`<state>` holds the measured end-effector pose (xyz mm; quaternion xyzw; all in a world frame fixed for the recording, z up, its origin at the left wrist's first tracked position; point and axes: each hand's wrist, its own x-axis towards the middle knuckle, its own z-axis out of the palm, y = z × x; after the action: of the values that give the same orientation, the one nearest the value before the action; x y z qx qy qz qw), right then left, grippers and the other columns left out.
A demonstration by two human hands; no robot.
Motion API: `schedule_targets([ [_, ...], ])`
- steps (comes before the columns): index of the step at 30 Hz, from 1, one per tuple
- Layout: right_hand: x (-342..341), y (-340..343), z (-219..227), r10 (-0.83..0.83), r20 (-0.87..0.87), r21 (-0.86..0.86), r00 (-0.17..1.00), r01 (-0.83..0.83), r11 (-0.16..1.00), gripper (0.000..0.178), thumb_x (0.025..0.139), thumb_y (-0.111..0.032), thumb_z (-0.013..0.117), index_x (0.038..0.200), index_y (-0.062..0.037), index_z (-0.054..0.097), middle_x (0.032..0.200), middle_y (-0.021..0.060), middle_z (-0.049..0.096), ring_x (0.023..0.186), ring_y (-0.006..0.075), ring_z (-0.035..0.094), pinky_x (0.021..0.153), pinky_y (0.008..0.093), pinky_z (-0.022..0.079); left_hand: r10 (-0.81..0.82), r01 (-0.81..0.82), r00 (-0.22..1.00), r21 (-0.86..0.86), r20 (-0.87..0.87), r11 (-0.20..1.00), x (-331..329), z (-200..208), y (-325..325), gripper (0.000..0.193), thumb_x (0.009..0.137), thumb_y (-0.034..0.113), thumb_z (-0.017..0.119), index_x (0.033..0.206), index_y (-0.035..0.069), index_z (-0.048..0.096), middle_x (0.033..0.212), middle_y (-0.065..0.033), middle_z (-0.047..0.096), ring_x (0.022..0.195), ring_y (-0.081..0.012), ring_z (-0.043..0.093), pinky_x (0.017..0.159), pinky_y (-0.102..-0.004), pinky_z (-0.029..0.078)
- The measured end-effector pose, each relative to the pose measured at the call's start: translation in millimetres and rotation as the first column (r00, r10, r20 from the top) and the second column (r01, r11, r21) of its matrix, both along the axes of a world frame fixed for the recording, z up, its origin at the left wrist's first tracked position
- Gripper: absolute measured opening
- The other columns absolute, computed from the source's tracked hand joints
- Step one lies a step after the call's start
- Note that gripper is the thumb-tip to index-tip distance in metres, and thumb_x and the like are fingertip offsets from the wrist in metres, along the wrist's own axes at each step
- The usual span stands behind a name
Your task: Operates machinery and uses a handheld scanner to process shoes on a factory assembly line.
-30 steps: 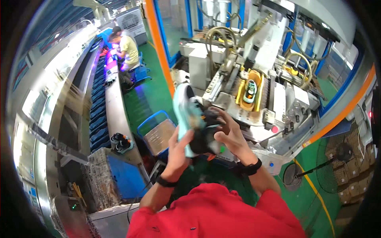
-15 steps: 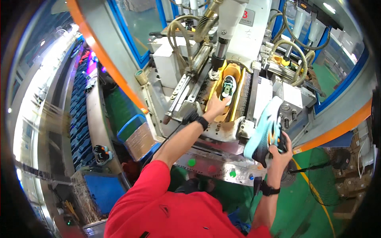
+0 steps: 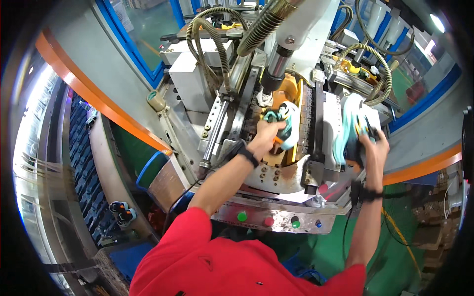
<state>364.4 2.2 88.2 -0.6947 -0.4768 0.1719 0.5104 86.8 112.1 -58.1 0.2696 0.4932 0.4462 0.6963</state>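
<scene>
machine bed (image 3: 276,172) steel, worn | floor (image 3: 395,256) green | hands (image 3: 266,138) on shoes (image 3: 288,123)

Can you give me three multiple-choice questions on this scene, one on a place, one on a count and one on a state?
1. Where is the left hand?
A. On the shoe in the machine's yellow cradle
B. On the button panel
C. On the blue bin

2. How many green buttons are on the panel?
A. None
B. Two
C. Five

3. What is the state of the right hand?
A. Open and empty
B. Gripping a second shoe clear of the cradle
C. Flat on the panel

Answers: 1 A, its fingers close on the shoe in the cradle. 2 B, one at the left, one further right. 3 B, it holds the pale teal shoe beside the machine.
</scene>
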Motion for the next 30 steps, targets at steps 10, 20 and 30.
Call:
schedule_targets([
  [10, -147, 196, -87, 0.272, 0.404, -0.533, 0.873, -0.017, 0.846, 0.048, 0.066, -0.024, 0.075, 0.099, 0.0091, 0.062, 0.100, 0.0258, 0.068, 0.095, 0.0377, 0.068, 0.085, 0.0413, 0.054, 0.086, -0.085, 0.995, -0.013, 0.056, 0.996, -180, 114, -234, 0.054, 0.081, 0.006, 0.073, 0.127, -0.008, 0.049, 0.112, -0.0116, 0.062, 0.098, -0.0196, 0.065, 0.089, -0.0330, 0.054],
  [20, -186, 176, -162, 0.164, 0.576, -0.144, 0.801, -0.098, 0.985, 0.049, 0.076, -0.013, 0.067, 0.116, 0.0005, 0.043, 0.104, 0.0246, 0.065, 0.098, 0.0403, 0.064, 0.082, 0.0501, 0.051, 0.660, -0.658, 0.748, 0.053, -0.073, 0.751, -238, 98, -366, 0.036, 0.088, 0.008, 0.064, 0.121, -0.004, 0.055, 0.105, -0.0094, 0.067, 0.086, -0.0177, 0.069, 0.072, -0.0296, 0.058],
  [30, -284, -135, -233, 0.766, 0.288, -0.115, 0.575, -0.774, 0.623, 0.031, 0.079, -0.007, 0.060, 0.109, -0.0057, 0.060, 0.103, 0.0112, 0.060, 0.095, 0.0305, 0.060, 0.078, 0.0399, 0.053, 0.732, -0.740, 0.670, -0.039, -0.121, 0.671, -211, 81, -381, 0.024, 0.091, 0.018, 0.064, 0.109, 0.002, 0.063, 0.096, -0.0063, 0.070, 0.079, -0.0178, 0.070, 0.061, -0.0292, 0.055],
])
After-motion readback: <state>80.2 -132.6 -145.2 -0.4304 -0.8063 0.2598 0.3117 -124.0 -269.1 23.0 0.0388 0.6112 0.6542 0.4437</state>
